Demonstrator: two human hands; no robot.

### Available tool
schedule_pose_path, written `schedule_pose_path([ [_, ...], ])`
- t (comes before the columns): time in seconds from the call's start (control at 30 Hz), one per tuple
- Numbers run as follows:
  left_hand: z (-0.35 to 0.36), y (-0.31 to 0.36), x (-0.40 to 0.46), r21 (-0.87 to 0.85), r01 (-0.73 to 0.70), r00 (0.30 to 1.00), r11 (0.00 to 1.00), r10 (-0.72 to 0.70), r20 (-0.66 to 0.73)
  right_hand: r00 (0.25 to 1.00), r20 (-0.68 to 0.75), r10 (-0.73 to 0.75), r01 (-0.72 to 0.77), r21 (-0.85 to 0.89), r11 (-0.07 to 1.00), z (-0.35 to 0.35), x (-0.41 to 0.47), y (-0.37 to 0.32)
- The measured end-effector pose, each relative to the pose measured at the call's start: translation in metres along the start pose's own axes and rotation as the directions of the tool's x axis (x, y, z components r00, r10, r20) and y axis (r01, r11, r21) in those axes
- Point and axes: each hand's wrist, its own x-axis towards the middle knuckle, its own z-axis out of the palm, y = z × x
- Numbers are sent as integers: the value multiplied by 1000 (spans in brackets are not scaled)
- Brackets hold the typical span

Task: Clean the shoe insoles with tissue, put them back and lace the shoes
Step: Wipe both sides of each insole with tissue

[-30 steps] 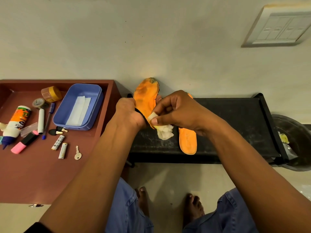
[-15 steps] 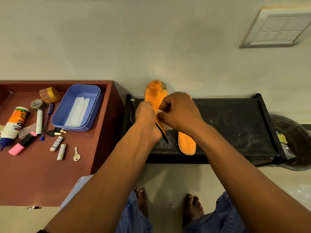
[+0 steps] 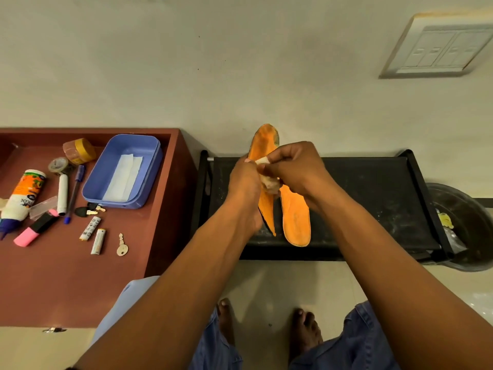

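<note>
- We see bare feet (image 3: 304, 332) on the pale floor and blue denim knees at the near edge, both forearms reaching forward.
- Our left hand (image 3: 244, 188) curls its fingers round the edge of the raised orange foam insole (image 3: 264, 153), held upright on its side with its toe end pointing up at the wall.
- Our right hand (image 3: 290, 166) pinches a crumpled white tissue (image 3: 268, 182) against that insole's orange face, fingers narrow and bent.
- The 2nd orange foam insole (image 3: 296, 222) lies flat on the black low bench (image 3: 373, 198), just beside the held one.
- On the left, the reddish-brown wooden table (image 3: 53, 284) carries 2 white batteries (image 3: 93, 233), a small metal key (image 3: 122, 245), a pink highlighter (image 3: 32, 231), a white glue bottle (image 3: 24, 196) and a blue plastic box (image 3: 125, 169) with a folded white tissue sheet (image 3: 124, 177) inside.
- Right of the bench stands a dark round bin (image 3: 464, 225).
- Farther off, a white switch plate (image 3: 437, 46) sits on the wall.
</note>
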Motion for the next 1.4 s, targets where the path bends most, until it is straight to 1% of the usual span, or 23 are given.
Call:
schedule_pose_path([
  [0.07, -3, 5, 5, -52, -6, 999, 999, 4, -39, 995, 102, -14, 10, 38, 999, 7, -8, -5],
  [0.13, -9, 11, 10, -82, -9, 998, 997, 4, -59, 985, 164, -59, 51, 53, 997, 13, -12, -7],
  [0.2, -14, 18, 12, -100, -15, 998, 995, 9, -62, 973, 198, -118, 113, 37, 993, 16, -14, -9],
  [0.27, -15, 20, 13, -105, -17, 998, 994, 10, -66, 963, 192, -187, 194, -22, 981, 17, -15, -10],
  [0.33, -14, 18, 11, -97, -21, 999, 995, 16, -48, 958, 136, -253, 267, -103, 958, 18, -14, -9],
  [0.4, -11, 14, 10, -85, -27, 1000, 996, 27, 2, 958, 38, -283, 285, -200, 938, 19, -10, -4],
  [0.5, -4, 6, 4, -42, -12, 995, 999, 16, 99, 950, -146, -277, 218, -326, 920, 10, 0, 4],
  [0.57, 0, 1, 0, 5, -16, 989, 1000, 15, 146, 930, -256, -264, 155, -379, 912, 0, 5, 8],
  [0.6, 1, -2, -2, 30, -28, 986, 999, 22, 163, 917, -299, -264, 136, -388, 912, -4, 8, 9],
  [0.67, 2, -4, -2, 77, -50, 982, 996, 35, 186, 905, -333, -264, 125, -385, 914, -9, 11, 13],
  [0.77, 1, -4, -2, 74, -47, 985, 996, 34, 167, 935, -268, -233, 142, -321, 936, -6, 11, 12],
  [0.87, -1, 0, 4, 14, -42, 990, 999, 40, 137, 976, -94, -196, 168, -247, 954, -3, 7, 5],
  [0.93, -5, 5, 10, -36, -28, 992, 999, 32, 118, 980, 26, -198, 199, -217, 956, 0, 3, 1],
  [1.0, -12, 14, 14, -64, -4, 993, 998, 12, 121, 963, 159, -216, 242, -170, 955, 4, -4, -3],
  [1.07, -20, 23, 15, -72, 19, 987, 997, -7, 163, 932, 263, -248, 289, -129, 949, 6, -10, -6],
  [1.23, -27, 33, 10, -76, 56, 963, 996, -34, 266, 848, 468, -248, 278, 6, 961, -10, -16, -10],
  [1.3, -26, 34, 11, -78, 62, 969, 995, -42, 243, 837, 485, -254, 258, 60, 964, -20, -15, -11],
  [1.33, -26, 34, 13, -74, 68, 975, 995, -51, 214, 853, 456, -256, 234, 106, 967, -24, -15, -12],
  [1.4, -25, 33, 17, -52, 100, 979, 994, -89, 181, 914, 323, -244, 174, 229, 958, -34, -11, -14],
])
